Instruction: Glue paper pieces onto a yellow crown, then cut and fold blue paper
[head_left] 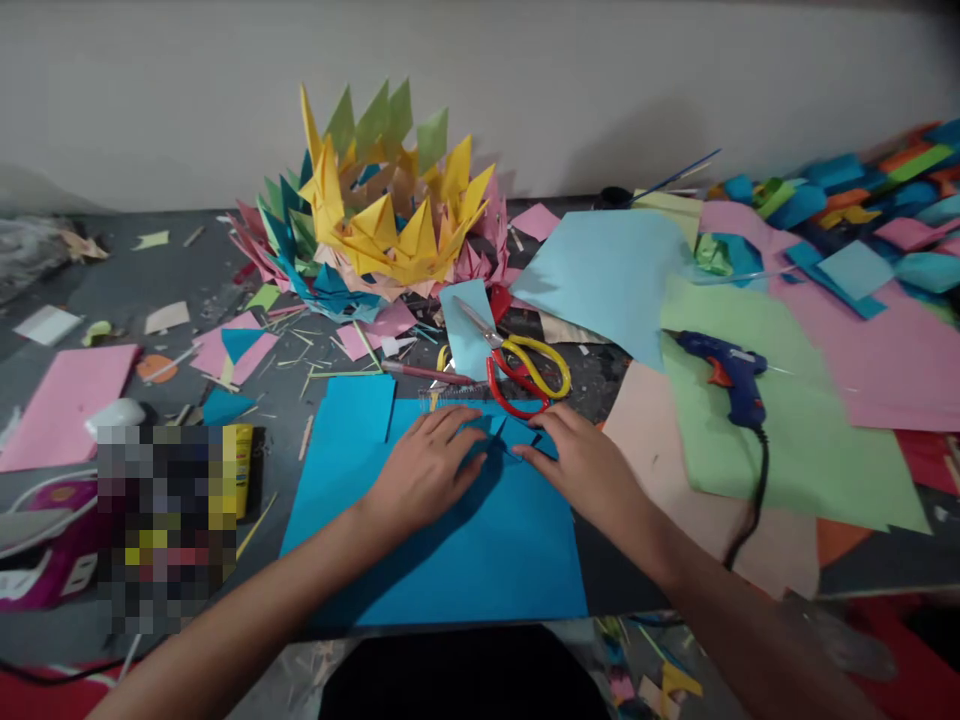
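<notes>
A large sheet of blue paper [480,560] lies in front of me at the table's edge. On its upper part is a small folded piece of blue paper [515,434], partly covered by my fingers. My left hand [427,465] grips its left side with curved fingertips. From the right, my right hand [581,455] pinches the same piece between thumb and fingers. Scissors [514,355] with one yellow and one red handle lie just beyond my hands, over a pale blue slip [466,320]. A smaller blue paper square [352,408] rests at the sheet's upper left corner.
Behind stands a ring of folded paper points [397,235] in several colours. A blue glue gun [731,370] lies on green paper [795,450] to the right, its cord running toward the edge. Pink paper [71,405], a yellow tube [240,470] and scraps are at left.
</notes>
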